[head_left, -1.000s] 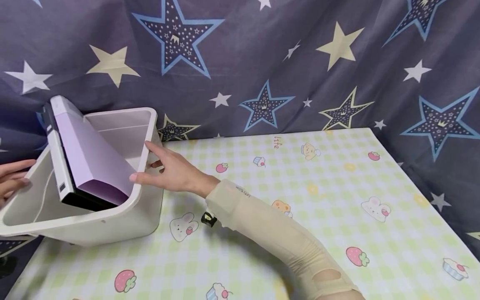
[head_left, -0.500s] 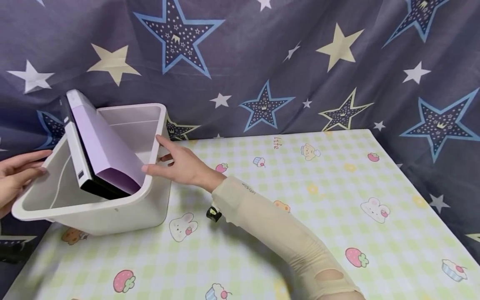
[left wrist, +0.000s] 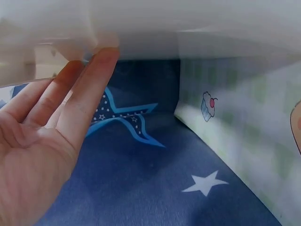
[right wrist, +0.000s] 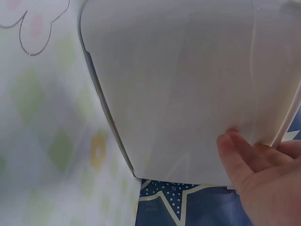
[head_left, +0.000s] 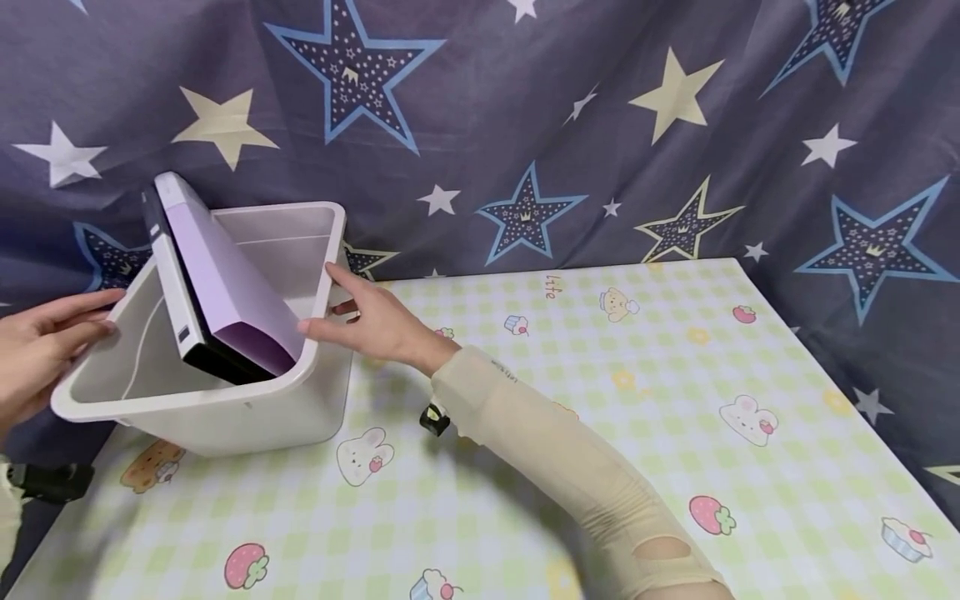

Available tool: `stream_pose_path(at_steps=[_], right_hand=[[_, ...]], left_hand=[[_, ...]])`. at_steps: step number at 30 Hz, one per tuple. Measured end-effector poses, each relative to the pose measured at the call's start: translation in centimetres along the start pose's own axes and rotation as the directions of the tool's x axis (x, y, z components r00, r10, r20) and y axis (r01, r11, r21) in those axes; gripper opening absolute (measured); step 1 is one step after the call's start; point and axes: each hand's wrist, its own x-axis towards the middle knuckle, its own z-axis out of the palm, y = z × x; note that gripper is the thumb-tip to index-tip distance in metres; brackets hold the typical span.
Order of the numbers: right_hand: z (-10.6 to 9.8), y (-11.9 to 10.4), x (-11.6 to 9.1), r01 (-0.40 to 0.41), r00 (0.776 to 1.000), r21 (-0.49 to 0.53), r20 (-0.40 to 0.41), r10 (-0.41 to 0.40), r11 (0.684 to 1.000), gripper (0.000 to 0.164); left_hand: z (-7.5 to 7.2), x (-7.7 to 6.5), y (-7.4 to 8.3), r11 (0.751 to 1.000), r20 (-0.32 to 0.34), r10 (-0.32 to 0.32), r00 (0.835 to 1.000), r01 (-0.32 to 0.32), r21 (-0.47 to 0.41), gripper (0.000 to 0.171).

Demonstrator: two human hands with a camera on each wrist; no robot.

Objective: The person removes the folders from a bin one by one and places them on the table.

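Observation:
A white plastic bin (head_left: 300, 417) stands at the left end of the table, in the head view. My left hand (head_left: 45, 342) grips its left rim, thumb on top and fingers against the outside; the left wrist view shows those fingers (left wrist: 94, 89) under the rim. My right hand (head_left: 382, 325) holds the opposite rim, and in the right wrist view its fingertips (right wrist: 228, 146) press on the outer wall. Leaning inside the bin are a lavender file folder (head_left: 225, 275) and a black-and-white flat case (head_left: 174, 292). Their tops stick out past the back rim.
The table (head_left: 585, 467) wears a green-and-white checked cover printed with cartoon animals, strawberries and cupcakes. Dark curtain cloth (head_left: 480, 108) with stars hangs right behind the table and along its right side. The table's left edge lies just beyond the bin.
Both hands have shifted the bin to the right and slightly back, with the folder and case inside it. More of my left hand has come into the head view.

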Motion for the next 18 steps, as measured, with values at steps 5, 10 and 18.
stream_pose_path(at_steps=[5, 10, 18], right_hand=[[-0.5, 0.4, 0.2, 0.004, 1.0, 0.008, -0.016, -0.004, 1.0, 0.088], [-0.9, 0.7, 0.4, 0.012, 1.0, 0.029, -0.026, -0.011, 1.0, 0.089], [-1.6, 1.1, 0.6, 0.007, 0.999, 0.041, -0.037, -0.006, 0.999, 0.089]], left_hand=[[0.9, 0.4, 0.6, 0.988, -0.026, -0.019, 0.999, 0.022, 0.153, 0.047], [1.6, 0.9, 0.9, 0.933, -0.058, -0.033, 0.998, 0.052, 0.355, 0.049], [1.9, 1.8, 1.2, 0.927, -0.049, -0.057, 0.997, 0.071, 0.368, 0.05]])
